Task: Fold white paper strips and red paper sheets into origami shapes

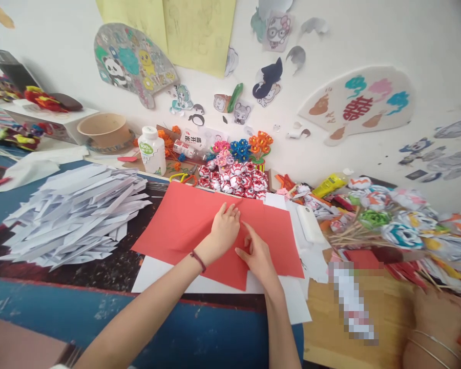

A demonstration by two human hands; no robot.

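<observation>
Sheets of red paper [176, 220] lie overlapping in front of me, on top of white paper [157, 277]. My left hand [225, 228], with a dark red band at the wrist, rests on the red paper, its fingers stretched out. Just right of it, my right hand [259, 256] is at the red paper's middle. Its index finger points toward my left hand and its thumb is held apart, with nothing visible between them. A crease or edge in the red paper runs near my left fingertips; part of it is covered by my hands.
At left lies a heap of folded white paper strips [80, 210]. Behind the red paper stand a white bottle [152, 150], yellow-handled scissors [181, 177] and red-and-white paper flowers [234, 179]. Stemmed paper flowers [403, 233] lie at right. Another person's hand [440, 312] is at lower right.
</observation>
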